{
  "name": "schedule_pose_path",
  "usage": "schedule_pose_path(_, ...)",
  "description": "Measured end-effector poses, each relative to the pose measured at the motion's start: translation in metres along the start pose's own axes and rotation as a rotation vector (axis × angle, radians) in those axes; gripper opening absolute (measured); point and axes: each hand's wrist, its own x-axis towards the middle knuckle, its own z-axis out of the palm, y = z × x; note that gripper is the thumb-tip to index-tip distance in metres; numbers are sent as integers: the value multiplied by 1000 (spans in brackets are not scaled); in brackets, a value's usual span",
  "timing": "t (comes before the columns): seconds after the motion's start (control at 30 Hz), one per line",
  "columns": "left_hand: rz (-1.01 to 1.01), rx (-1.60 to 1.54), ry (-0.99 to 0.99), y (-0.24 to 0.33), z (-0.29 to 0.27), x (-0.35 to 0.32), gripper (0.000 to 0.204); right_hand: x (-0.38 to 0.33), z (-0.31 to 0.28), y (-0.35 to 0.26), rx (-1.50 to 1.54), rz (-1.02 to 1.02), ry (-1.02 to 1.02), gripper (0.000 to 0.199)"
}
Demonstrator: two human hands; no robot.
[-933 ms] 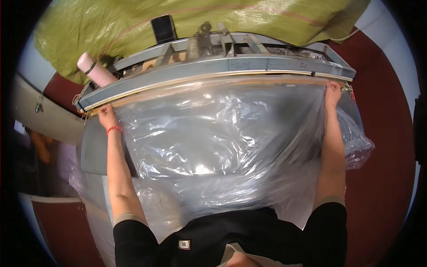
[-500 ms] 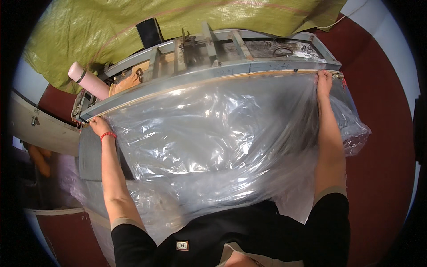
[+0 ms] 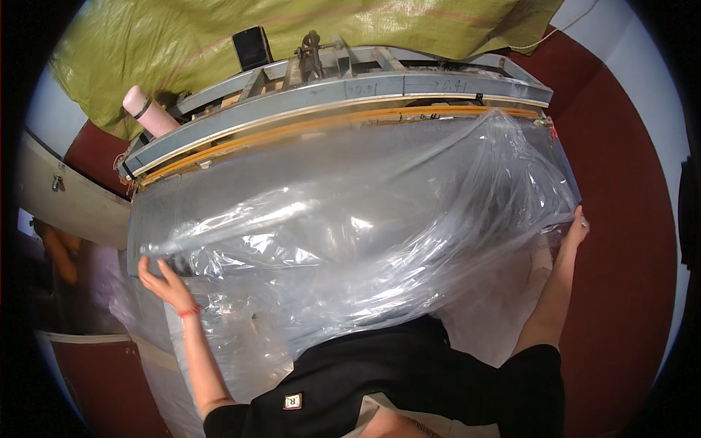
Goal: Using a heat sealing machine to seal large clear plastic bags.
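A large clear plastic sheet (image 3: 350,241) lies crumpled over a grey work surface (image 3: 219,193) in front of me. My left hand (image 3: 164,281) grips its near left corner at the table's left edge. A red band sits on that wrist. My right hand (image 3: 577,226) holds the sheet's right edge, low beside the table's right end. Behind the sheet runs a long grey metal bar with an orange strip (image 3: 328,120) under it, part of a machine frame.
A pink cylinder (image 3: 150,113) and a small black screen (image 3: 252,47) stand on the machine's far side. Yellow-green woven cloth (image 3: 219,36) covers the back. Dark red floor (image 3: 628,219) lies to the right; a pale cabinet (image 3: 66,197) stands left.
Both hands have pulled the plastic sheet back from the metal bar toward me. The sheet's far edge now lies off the bar, and the grey surface shows behind it.
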Motion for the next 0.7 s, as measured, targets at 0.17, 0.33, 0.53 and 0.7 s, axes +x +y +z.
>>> schedule_pose_path(0.17,442,-725,-1239,113,-40,-134,22,-7,24,-5,406,-264,-177,33)
schedule_pose_path(0.33,361,-794,-1761,104,-14,-168,16,-92,83,-128,397,-433,-470,34)
schedule_pose_path(0.53,-744,-1024,-679,-140,-2,-25,33,-256,111,-254,169,-488,-1273,30)
schedule_pose_path(0.7,-475,-201,25,-173,-31,87,36,-360,112,-292,268,-774,-1589,31)
